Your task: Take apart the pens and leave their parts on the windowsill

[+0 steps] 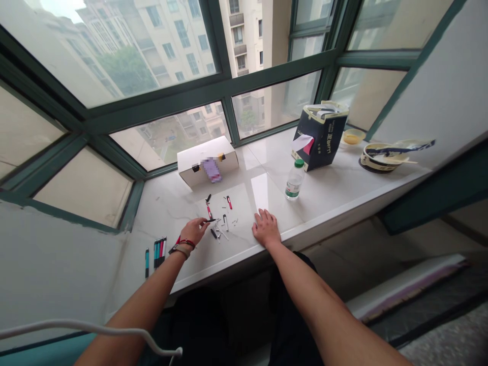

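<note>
My left hand [193,230], with a watch and a red bracelet at its wrist, pinches a thin black pen part [211,220] just above the windowsill. Beside its fingertips lie loose pen pieces: a red barrel [208,211], a black grip [213,233], a white barrel with a black end [225,222] and several tiny bits. A red and black piece [229,202] rests farther back. My right hand [266,227] lies palm down near the front edge, fingers spread, holding nothing. Several whole pens [159,250] in blue, red and white stand in a row left of my left forearm, a blue pen [147,262] apart from them.
A white box [190,161] sits against the window. To the right are a clear bottle [294,181] with a green cap, a dark paper bag [322,134], a takeaway bowl [375,161] and a small yellowish tub [353,137]. A white cable [114,328] crosses the lower left.
</note>
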`<state>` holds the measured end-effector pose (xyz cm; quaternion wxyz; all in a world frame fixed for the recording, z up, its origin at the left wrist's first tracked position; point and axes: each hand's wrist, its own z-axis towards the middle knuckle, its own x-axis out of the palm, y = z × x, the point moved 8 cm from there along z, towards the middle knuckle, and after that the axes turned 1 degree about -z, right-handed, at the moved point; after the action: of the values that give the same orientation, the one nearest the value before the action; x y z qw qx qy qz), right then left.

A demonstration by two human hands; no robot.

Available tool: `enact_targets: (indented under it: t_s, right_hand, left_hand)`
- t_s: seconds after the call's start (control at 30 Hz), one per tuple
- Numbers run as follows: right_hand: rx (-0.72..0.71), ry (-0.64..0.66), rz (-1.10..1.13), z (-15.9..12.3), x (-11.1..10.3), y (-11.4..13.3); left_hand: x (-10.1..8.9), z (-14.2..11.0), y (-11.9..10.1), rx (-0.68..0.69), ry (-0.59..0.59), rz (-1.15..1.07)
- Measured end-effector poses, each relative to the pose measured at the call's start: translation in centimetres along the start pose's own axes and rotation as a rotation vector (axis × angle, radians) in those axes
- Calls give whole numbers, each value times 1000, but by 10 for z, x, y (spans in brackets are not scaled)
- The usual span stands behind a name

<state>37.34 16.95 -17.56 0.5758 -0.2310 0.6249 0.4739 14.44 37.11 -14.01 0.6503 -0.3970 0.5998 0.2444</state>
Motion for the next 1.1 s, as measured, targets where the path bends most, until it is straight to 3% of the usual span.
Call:
enact_targets:
  t_s: [0.4,0.73,0.97,1.1]
  right_hand:
    - [3,-10,-3,0,0,1]
    - [10,-7,0,0,-2,0]
    - [9,-17,14,1,1,-1]
    - [4,-20,15,1,1,-1]
  left_hand:
    - [-9,20,-12,-10,-114,-60]
    - [12,47,-10,-118,-65,-127]
    - [32,66,4,-177,70,-181]
    - [34,72,10,-198,94,-193]
